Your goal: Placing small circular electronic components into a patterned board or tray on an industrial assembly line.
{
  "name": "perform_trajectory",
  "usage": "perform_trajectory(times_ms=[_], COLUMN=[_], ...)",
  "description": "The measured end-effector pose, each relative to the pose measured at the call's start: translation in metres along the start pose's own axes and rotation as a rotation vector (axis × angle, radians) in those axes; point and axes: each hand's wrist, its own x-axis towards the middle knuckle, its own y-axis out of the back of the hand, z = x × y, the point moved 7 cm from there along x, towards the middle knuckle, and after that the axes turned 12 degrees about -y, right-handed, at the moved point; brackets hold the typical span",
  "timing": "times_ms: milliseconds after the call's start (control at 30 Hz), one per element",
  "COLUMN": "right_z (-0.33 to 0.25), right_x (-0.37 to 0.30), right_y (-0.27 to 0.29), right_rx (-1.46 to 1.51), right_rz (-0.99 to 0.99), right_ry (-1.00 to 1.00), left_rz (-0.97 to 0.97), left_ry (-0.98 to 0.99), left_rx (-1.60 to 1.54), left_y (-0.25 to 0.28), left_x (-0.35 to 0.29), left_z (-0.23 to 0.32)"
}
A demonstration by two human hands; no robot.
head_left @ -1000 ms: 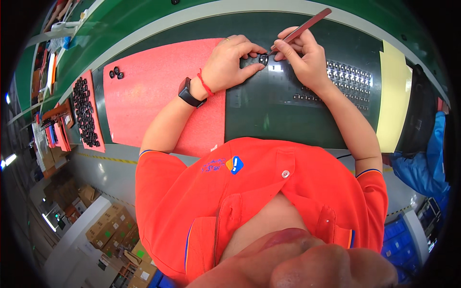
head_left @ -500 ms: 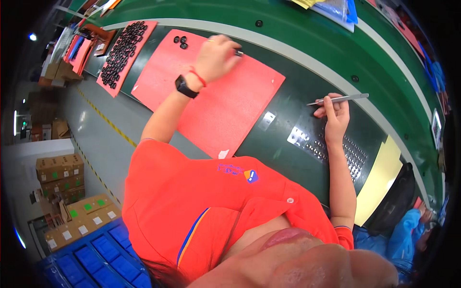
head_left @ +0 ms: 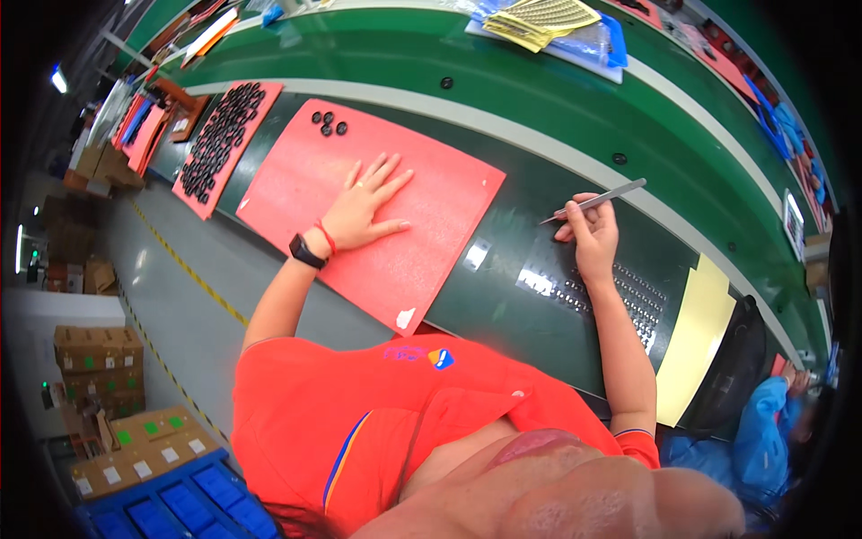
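My left hand, with a dark watch and a red cord at the wrist, rests with fingers spread on a pink sheet. Nothing shows in it. Beyond its fingertips, at the sheet's far left corner, sits a small cluster of round black parts. Over the green tabletop to the right, my right hand grips slim metal tweezers, their pointed tip aimed left. Below that hand lie rows of tiny dark pieces, partly covered by my forearm.
Another pink sheet at far left carries many round black parts. Yellow sheets and a black bag lie right. Yellow printed sheets sit on a ledge beyond. A person in blue sleeves is at far right.
My left hand held a small black part above the sheet; now it lies flat and nearer, without it. The black cluster has one more part. The whole view has shifted slightly.
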Motion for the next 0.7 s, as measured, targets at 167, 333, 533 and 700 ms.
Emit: perform_trajectory(times_ms=[167, 333, 533, 700], right_z=[0.001, -0.004, -0.021, -0.053], right_x=[-0.005, -0.009, -0.018, -0.029], right_y=[0.0, -0.003, -0.009, -0.004], right_rx=[-0.049, -0.061, -0.106, 0.125], right_rz=[0.005, 0.011, 0.001, -0.053], right_ry=[-0.008, 0.041, 0.142, 0.089], left_rz=[0.077, 0.25, 0.401, 0.25], left_ry=[0.044, -0.079, 0.095, 0.088], left_rx=[0.023, 0.012, 0.089, -0.007], left_y=[0.0, 0.029, 0.01, -0.019], left_x=[0.013, 0.07, 0.179, 0.195], left_z=[0.001, -0.033, -0.151, -0.232])
